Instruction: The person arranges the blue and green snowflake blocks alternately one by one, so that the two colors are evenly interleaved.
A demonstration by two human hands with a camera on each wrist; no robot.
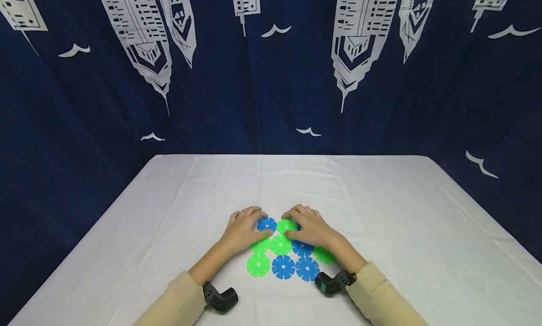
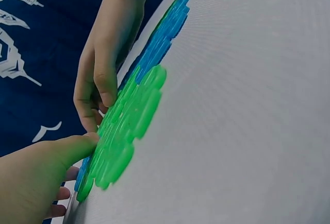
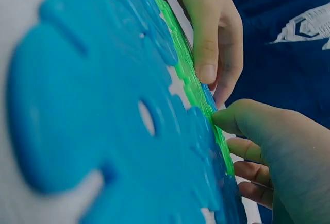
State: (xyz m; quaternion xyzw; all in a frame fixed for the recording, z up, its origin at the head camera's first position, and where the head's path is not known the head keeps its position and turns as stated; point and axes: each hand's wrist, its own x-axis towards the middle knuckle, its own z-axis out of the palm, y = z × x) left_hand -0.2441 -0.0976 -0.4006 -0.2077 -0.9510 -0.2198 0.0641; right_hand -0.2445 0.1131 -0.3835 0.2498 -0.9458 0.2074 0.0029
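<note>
Several flat plastic interlocking discs with notched rims, blue and green, lie close together on the white cloth. At the far edge of the group my left hand [image 1: 243,228] holds a blue interlocking disc [image 1: 267,224] between its thumb and fingers. Beside it, my right hand [image 1: 314,228] grips a green interlocking disc [image 1: 285,226], fingertips at its far rim and thumb near its close side. Part of another blue disc is hidden under the right hand. In the left wrist view both thumbs come down at the edge of the green discs [image 2: 131,116].
Nearer the wrists lie a green disc [image 1: 258,265] and two blue discs [image 1: 283,267]. Another green disc [image 1: 324,255] is partly covered by the right forearm. A white tablecloth [image 1: 381,199] covers the table; behind it hangs a dark blue printed curtain [image 1: 211,109].
</note>
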